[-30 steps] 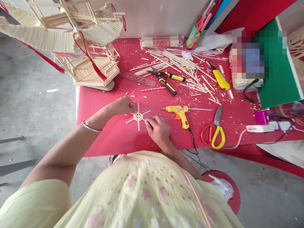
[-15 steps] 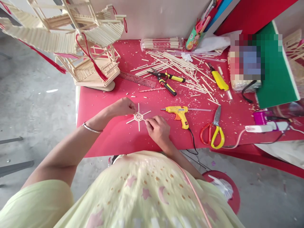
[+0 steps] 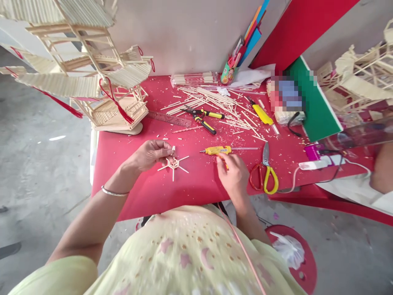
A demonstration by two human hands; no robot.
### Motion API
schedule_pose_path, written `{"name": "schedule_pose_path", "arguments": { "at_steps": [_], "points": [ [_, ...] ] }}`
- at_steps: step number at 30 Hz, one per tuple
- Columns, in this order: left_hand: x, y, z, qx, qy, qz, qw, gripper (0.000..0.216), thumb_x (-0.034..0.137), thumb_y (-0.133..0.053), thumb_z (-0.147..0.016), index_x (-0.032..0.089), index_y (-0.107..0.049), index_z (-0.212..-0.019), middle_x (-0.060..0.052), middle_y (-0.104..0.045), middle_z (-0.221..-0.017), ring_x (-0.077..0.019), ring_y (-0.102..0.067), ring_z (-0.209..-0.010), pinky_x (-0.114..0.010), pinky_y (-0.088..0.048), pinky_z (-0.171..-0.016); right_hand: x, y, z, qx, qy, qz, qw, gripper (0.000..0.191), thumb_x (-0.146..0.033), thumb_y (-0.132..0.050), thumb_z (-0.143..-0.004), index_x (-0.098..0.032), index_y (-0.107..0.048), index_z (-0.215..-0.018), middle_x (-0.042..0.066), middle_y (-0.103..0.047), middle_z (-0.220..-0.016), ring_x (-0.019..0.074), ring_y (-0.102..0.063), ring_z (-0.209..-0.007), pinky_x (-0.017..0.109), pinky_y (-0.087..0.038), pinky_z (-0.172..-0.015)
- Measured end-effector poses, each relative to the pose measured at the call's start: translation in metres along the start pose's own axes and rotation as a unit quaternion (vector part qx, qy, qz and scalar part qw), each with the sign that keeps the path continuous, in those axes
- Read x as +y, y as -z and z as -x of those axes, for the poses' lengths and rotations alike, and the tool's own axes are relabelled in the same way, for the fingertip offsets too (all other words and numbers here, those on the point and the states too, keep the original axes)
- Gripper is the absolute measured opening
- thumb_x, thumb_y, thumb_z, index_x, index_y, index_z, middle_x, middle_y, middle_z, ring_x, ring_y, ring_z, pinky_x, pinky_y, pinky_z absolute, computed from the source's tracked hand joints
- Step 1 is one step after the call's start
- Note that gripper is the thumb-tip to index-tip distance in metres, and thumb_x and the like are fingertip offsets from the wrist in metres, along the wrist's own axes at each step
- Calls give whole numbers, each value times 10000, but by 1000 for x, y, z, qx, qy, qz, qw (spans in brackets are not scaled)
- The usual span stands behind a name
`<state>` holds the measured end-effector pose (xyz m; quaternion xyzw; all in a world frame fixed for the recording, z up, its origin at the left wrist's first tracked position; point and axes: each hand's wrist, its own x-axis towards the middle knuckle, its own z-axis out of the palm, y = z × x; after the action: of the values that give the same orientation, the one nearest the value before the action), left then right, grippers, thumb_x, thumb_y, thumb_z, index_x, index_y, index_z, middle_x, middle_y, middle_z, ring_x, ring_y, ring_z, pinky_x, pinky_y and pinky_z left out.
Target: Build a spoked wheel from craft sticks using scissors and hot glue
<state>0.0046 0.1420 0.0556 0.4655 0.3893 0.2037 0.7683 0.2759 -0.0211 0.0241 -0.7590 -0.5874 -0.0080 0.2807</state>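
While the left hand (image 3: 150,156) has its thumb and fingertips drawn together at the star (image 3: 173,167), I cannot tell whether they pinch it, as they cover its upper part. The star, of thin pale sticks with straight spokes, is low over the red table (image 3: 138,203); whether it lies flat is difficult to see. The right hand (image 3: 233,175) bends its fingers over the yellow plastic glue gun (image 3: 216,150), hiding most of the handle; their closing I cannot tell. Farther are loose sticks (image 3: 215,98), pliers (image 3: 198,112) and the ribbed pagoda (image 3: 73,85), cut off above.
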Motion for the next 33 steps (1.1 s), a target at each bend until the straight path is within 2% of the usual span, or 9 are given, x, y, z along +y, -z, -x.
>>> {"name": "schedule_pose_path", "arguments": {
  "at_steps": [3,7,12,16,20,24,27,30,33],
  "points": [
    [-6,-6,-3,9,-20,83,996,276,275,-924,-677,116,-733,-800,-91,-747,-728,-160,-705,-584,-186,-521,-462,24,15,-1,-6,-56,75,996,316,-383,-529,-1018,-232,-741,-1197,86,-727,-1028,240,-651,-955,332,-455,-810],
    [-13,-13,-4,6,-20,131,991,233,205,-892,-720,126,-746,-884,-64,-739,-738,-138,-701,-587,-174,-536,-478,43,29,1,-9,-138,134,981,363,-408,-491,-1018,-233,-735,-1222,105,-724,-1083,266,-644,-998,354,-438,-815],
    [-17,-20,0,19,-20,160,987,241,157,-860,-745,110,-759,-959,-77,-743,-775,-146,-722,-669,-171,-541,-525,59,48,3,0,-251,230,940,440,-405,-497,-980,-225,-674,-1340,174,-667,-1199,335,-609,-1110,397,-447,-810],
    [-17,-24,4,36,-15,168,985,258,161,-868,-733,103,-764,-962,-74,-734,-772,-144,-714,-679,-189,-557,-559,74,57,4,-75,-320,253,910,502,-393,-521,-942,-218,-623,-1402,192,-648,-1194,341,-645,-1058,414,-487,-808],
    [-18,-27,8,53,-11,172,984,274,185,-884,-717,104,-766,-950,-67,-725,-769,-140,-706,-685,-204,-569,-592,86,59,4,-118,-343,247,899,619,-430,-572,-908,-221,-524,-1489,210,-613,-1258,340,-668,-1055,421,-512,-834],
    [-18,-31,9,58,-24,184,981,260,184,-887,-708,119,-763,-926,-42,-705,-771,-125,-688,-681,-203,-558,-592,95,58,1,-152,-372,250,881,769,-526,-610,-870,-160,-452,-1528,260,-595,-1264,370,-663,-1083,437,-518,-850],
    [-19,-35,11,53,-38,190,980,268,211,-895,-708,114,-759,-918,-37,-688,-766,-103,-653,-657,-194,-542,-581,101,58,0,-155,-369,243,884,860,-538,-667,-826,-156,-409,-1551,259,-603,-1249,363,-670,-1077,416,-516,-856],
    [-19,-36,12,59,-45,194,978,275,234,-909,-694,119,-745,-883,-32,-682,-775,-92,-638,-649,-183,-529,-569,104,59,3,-148,-348,237,895,847,-507,-696,-809,-193,-420,-1545,236,-627,-1239,336,-680,-1064,378,-512,-849],
    [-21,-37,12,56,-53,196,978,275,249,-906,-703,125,-718,-861,-29,-676,-785,-88,-628,-641,-184,-525,-562,106,62,4,-172,-343,249,889,795,-503,-664,-823,-158,-465,-1511,223,-685,-1162,338,-686,-1053,375,-511,-823]
  ]
}}
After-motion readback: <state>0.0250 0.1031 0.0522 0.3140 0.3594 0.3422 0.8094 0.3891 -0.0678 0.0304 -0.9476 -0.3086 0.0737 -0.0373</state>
